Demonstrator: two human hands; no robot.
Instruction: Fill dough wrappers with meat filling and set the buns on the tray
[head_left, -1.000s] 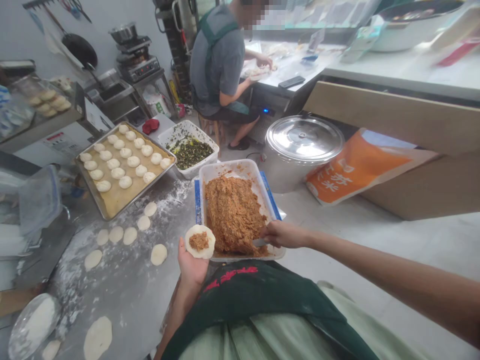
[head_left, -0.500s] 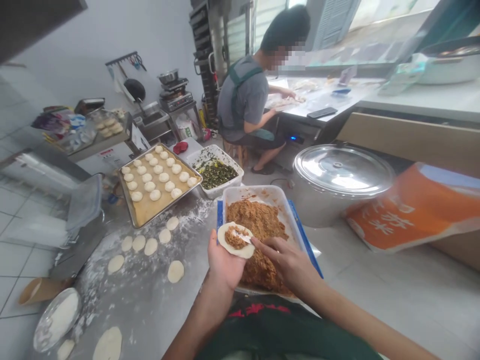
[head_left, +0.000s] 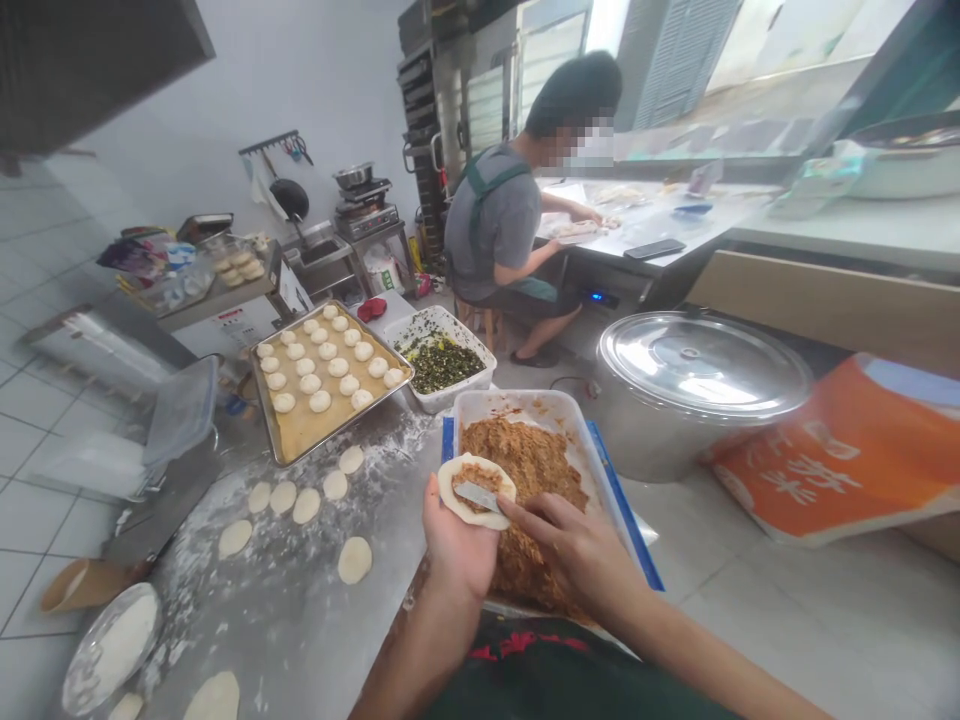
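Observation:
My left hand (head_left: 455, 540) is palm up and cradles a round dough wrapper (head_left: 475, 491) holding a mound of brown minced filling (head_left: 471, 478). My right hand (head_left: 561, 548) grips a small metal filling spatula (head_left: 476, 497), its blade resting on the filling in the wrapper. Below both hands is a white plastic tub (head_left: 510, 405) heaped with the same brown filling (head_left: 525, 470). My hands hide the tub's near end. Flat dough discs (head_left: 308, 505) lie on the floured steel table (head_left: 247, 620) to my left.
A metal tray of round buns (head_left: 322, 380) and a white box of dark green filling (head_left: 439, 365) stand beyond the tub. A large steel pot (head_left: 701, 390) and an orange sack (head_left: 832, 455) are to the right. A seated co-worker (head_left: 495, 240) works at a far counter.
My right hand has come from the tub to the wrapper, and the spatula now rests on the filling there. The view has swung, shifting the room in the frame.

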